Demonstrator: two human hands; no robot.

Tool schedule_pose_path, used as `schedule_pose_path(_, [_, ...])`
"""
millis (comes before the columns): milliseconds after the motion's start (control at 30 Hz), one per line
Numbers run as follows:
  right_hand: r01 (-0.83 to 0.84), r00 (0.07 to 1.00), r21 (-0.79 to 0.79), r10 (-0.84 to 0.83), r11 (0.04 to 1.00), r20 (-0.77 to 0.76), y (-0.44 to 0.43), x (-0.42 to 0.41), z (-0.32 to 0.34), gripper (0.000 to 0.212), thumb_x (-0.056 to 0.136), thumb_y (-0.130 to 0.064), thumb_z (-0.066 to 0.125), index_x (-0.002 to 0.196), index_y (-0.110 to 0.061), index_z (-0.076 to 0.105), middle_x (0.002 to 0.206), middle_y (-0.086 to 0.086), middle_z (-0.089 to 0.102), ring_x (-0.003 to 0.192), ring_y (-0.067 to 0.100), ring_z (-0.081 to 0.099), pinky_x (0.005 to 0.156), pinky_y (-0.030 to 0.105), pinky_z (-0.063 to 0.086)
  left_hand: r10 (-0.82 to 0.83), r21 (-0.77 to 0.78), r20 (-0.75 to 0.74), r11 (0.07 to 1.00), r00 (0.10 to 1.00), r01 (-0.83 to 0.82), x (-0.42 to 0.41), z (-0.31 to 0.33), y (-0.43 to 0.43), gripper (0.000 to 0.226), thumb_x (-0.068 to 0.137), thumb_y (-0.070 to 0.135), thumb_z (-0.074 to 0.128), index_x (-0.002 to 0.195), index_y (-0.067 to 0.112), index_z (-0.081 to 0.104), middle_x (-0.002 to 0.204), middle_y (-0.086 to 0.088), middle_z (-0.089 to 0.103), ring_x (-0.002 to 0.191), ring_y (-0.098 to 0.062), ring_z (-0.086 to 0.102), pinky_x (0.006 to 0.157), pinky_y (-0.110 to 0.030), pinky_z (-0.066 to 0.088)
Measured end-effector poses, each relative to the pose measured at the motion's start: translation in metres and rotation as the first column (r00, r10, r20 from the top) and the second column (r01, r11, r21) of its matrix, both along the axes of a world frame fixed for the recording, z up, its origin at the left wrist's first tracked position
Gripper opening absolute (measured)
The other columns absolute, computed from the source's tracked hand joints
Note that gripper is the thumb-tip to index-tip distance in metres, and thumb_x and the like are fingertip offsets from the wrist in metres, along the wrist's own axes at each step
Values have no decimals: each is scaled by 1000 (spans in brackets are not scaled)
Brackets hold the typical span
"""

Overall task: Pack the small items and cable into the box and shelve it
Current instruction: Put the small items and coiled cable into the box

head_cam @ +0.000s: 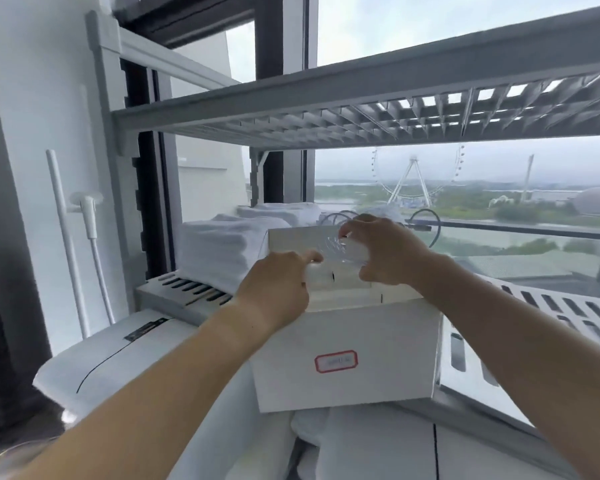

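Note:
A white cardboard box point(347, 355) with a red-framed label rests at the front edge of the slotted white shelf point(568, 306), its top flaps open. My left hand point(278, 282) grips the box's near top edge at the left. My right hand point(385, 251) is over the open top, fingers pinched on a clear plastic item point(340, 249) held just above the inside. Thin cable loops point(426, 220) show behind the box, beyond my right hand. What lies inside the box is hidden.
Folded white towels point(222, 244) are stacked on the shelf at the left behind the box. Another grid shelf point(361, 109) hangs close overhead. A white appliance point(118, 351) sits lower left, a window with a railing lies behind.

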State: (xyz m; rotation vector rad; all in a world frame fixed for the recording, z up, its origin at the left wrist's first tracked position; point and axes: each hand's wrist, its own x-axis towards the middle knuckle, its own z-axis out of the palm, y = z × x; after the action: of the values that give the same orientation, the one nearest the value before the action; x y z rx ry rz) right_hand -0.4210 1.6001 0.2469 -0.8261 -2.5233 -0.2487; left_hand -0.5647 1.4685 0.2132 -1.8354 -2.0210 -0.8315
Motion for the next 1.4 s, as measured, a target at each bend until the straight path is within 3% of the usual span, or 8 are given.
schedule_pose_path(200, [-14, 995, 138, 0, 990, 104, -35, 12, -10, 58, 64, -5, 59, 117, -26, 49, 122, -3, 51, 100, 26, 58, 76, 33, 50, 5, -68, 68, 998, 998, -1, 7, -24, -29, 47, 83, 7, 48, 116, 40, 52, 97, 1, 61, 79, -21, 51, 64, -27, 38])
schedule_pose_path(467, [-3, 995, 180, -16, 984, 103, -53, 17, -14, 55, 69, -3, 58, 118, -25, 49, 122, -4, 49, 103, 25, 54, 64, 25, 32, 55, -209, 84, 977, 995, -36, 11, -31, -28, 34, 85, 13, 51, 114, 30, 55, 110, -2, 61, 90, -20, 53, 68, -27, 36])
schedule_pose_path(633, [23, 996, 127, -33, 992, 80, -53, 16, -14, 55, 66, -3, 60, 116, -24, 50, 118, -3, 50, 100, 28, 56, 66, 29, 42, -27, -404, 8, 915, 1000, 28, 4, -27, -3, 36, 87, 8, 50, 119, 24, 55, 120, -6, 60, 107, -26, 55, 88, -31, 45])
schedule_pose_path(900, [79, 996, 74, -75, 994, -51, -44, 12, -13, 57, 66, -2, 61, 116, -25, 49, 125, -4, 48, 102, 28, 56, 71, 31, 45, -92, -688, -63, 725, 994, 24, 6, -45, 16, 52, 94, 31, 42, 140, 18, 22, 148, -19, 7, 115, -38, 49, 100, -42, 39])
schedule_pose_path(1033, [80, 994, 73, -74, 994, -81, -43, 11, -13, 57, 65, -2, 61, 116, -24, 49, 125, -3, 48, 105, 27, 55, 78, 37, 50, -206, -620, -167, 783, 964, 59, 7, -56, 25, 56, 97, 40, 31, 144, 14, 16, 150, -14, 24, 134, -31, 32, 106, -43, 28])
schedule_pose_path(1133, [77, 995, 85, -71, 993, -76, -42, 10, -14, 57, 64, -2, 62, 116, -24, 50, 124, -3, 49, 104, 27, 55, 78, 39, 50, -168, -657, -216, 754, 962, -16, 11, -54, 24, 46, 93, 28, 42, 136, 13, 34, 130, -19, 46, 115, -34, 49, 86, -38, 42])
schedule_pose_path(1233, [69, 995, 92, -63, 993, -72, -42, 11, -15, 58, 63, -3, 62, 115, -26, 50, 123, -3, 49, 102, 27, 56, 79, 39, 51, -140, -651, -247, 757, 959, -57, 7, -51, 21, 42, 92, 28, 46, 133, 18, 42, 122, -14, 54, 109, -32, 53, 80, -33, 44])
schedule_pose_path(1400, [52, 997, 56, -49, 997, -52, -37, 13, -13, 57, 62, -5, 64, 115, -24, 52, 119, -3, 51, 101, 28, 57, 79, 39, 51, -35, -389, -250, 919, 968, -68, -9, -28, 1, 33, 92, 31, 44, 124, 21, 50, 123, -3, 54, 115, -26, 49, 87, -38, 46])
